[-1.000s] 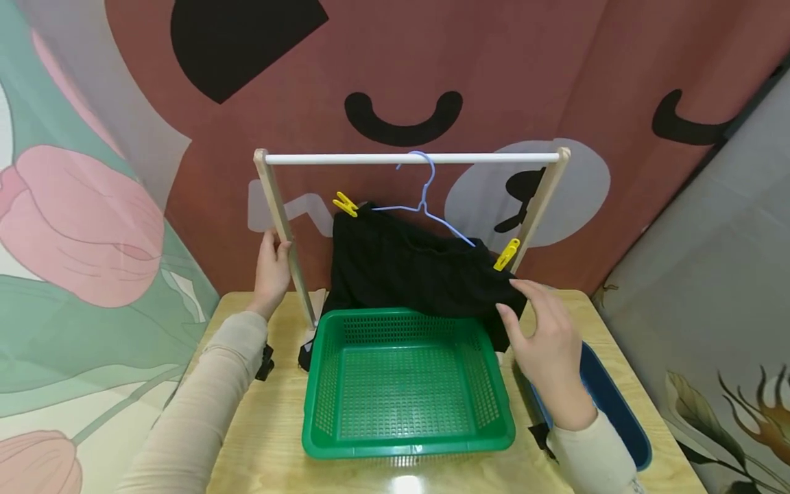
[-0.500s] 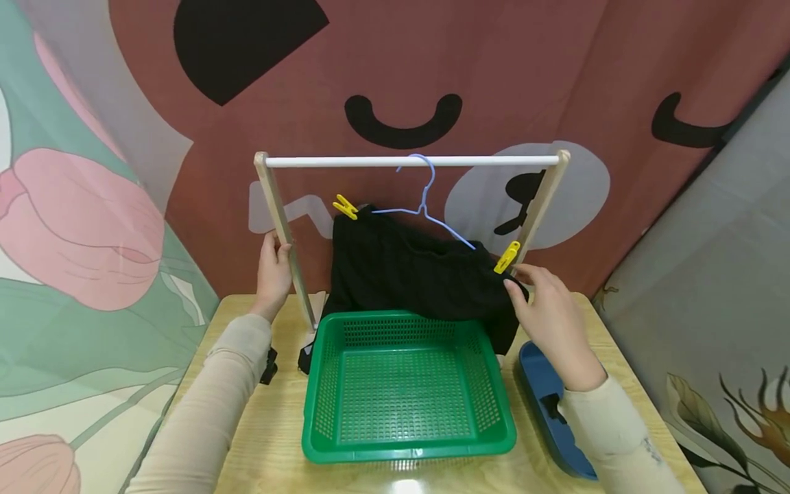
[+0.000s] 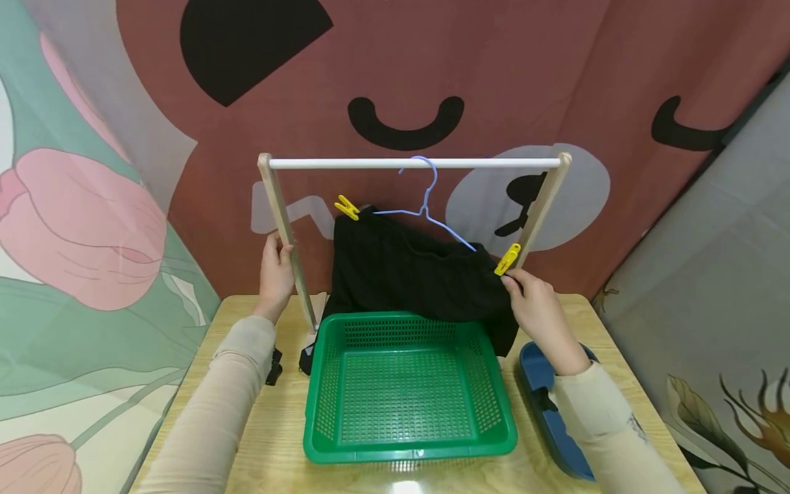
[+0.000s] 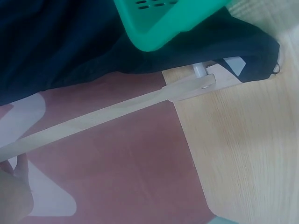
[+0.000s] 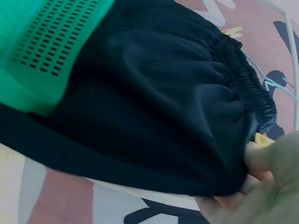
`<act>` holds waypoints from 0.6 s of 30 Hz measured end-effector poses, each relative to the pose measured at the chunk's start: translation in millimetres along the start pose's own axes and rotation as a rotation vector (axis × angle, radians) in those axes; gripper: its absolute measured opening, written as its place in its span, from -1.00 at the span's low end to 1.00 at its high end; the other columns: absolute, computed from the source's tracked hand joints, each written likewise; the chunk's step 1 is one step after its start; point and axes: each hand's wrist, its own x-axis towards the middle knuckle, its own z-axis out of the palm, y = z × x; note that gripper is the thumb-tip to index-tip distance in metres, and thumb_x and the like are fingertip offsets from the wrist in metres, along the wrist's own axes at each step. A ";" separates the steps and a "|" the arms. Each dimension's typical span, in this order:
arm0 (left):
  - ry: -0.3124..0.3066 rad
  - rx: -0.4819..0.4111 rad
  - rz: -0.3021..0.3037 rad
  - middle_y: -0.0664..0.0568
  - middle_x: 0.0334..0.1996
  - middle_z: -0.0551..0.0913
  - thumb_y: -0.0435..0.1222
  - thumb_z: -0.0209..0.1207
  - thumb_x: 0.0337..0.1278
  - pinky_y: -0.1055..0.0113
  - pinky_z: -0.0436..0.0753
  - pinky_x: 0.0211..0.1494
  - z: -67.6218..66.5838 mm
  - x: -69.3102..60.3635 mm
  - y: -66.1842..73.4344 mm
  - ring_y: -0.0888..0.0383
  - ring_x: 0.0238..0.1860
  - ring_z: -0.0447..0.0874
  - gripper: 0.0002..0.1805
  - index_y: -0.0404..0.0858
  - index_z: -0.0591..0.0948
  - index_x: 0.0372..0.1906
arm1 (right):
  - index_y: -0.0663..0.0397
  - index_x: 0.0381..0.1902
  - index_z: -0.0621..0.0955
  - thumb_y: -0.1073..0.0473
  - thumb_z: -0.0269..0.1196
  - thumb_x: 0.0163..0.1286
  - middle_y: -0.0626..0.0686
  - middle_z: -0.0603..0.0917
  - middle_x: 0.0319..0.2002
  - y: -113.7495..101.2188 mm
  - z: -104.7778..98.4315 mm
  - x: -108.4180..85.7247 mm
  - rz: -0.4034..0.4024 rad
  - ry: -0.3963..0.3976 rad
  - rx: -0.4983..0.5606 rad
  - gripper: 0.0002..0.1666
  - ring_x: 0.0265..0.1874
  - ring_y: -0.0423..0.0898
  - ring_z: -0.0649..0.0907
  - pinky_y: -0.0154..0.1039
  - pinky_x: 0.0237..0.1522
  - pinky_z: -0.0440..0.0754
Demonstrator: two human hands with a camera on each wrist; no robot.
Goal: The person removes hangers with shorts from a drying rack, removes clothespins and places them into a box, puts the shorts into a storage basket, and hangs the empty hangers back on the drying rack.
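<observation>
Black elastic-waisted pants [image 3: 420, 271] hang tilted, lower on the right, from a blue hanger [image 3: 425, 206] hooked on the white rail [image 3: 345, 164]. A yellow clothespin [image 3: 347, 208] sits at the upper left of the waist. Another yellow clothespin [image 3: 507, 260] grips the right corner. My left hand [image 3: 276, 280] holds the rack's left wooden post [image 3: 286, 230]. With thumb and fingers, my right hand [image 3: 542, 315] pinches the cloth's right edge just below the right clothespin. The right wrist view shows the gathered waistband [image 5: 247, 88] beside that hand [image 5: 275, 184]. The legs are partly hidden behind the basket.
A green plastic basket [image 3: 410, 455] stands on the wooden table [image 3: 271, 439] in front of the pants. A blue tray [image 3: 564, 439] lies at the right, partly under my right forearm. A patterned curtain [image 3: 395, 55] hangs behind the rack.
My right hand has moved from apart, thumb and fingers spread, to the pants' right edge and now pinches it. My left hand stays on the post.
</observation>
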 end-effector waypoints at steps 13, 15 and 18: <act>-0.006 -0.006 -0.022 -0.25 0.18 0.41 -0.19 -0.19 0.57 -0.03 0.37 0.30 0.5 -0.9 -0.8 -0.11 0.29 0.37 -0.58 -0.31 0.27 0.34 | 0.41 -0.04 0.61 0.28 0.07 0.56 0.40 0.65 -0.07 8.6 14.3 8.1 0.033 0.198 0.145 -0.73 -0.11 0.28 0.62 0.18 -0.06 0.52; -0.002 -0.005 -0.024 -0.25 0.17 0.41 -0.20 -0.19 0.57 -0.03 0.38 0.28 0.6 -1.1 -0.2 -0.11 0.27 0.38 -0.59 -0.31 0.28 0.33 | 0.40 -0.06 0.62 0.27 0.08 0.56 0.38 0.66 -0.09 9.4 15.1 9.4 0.048 0.222 0.176 -0.73 -0.11 0.26 0.61 0.14 -0.04 0.51; 0.003 -0.005 -0.030 -0.24 0.17 0.41 -0.19 -0.19 0.57 -0.03 0.38 0.28 1.3 -0.8 0.0 -0.10 0.27 0.38 -0.59 -0.30 0.28 0.33 | 0.39 -0.10 0.63 0.27 0.08 0.56 0.35 0.66 -0.12 9.5 15.8 10.7 0.073 0.257 0.218 -0.73 -0.13 0.19 0.59 0.05 -0.03 0.48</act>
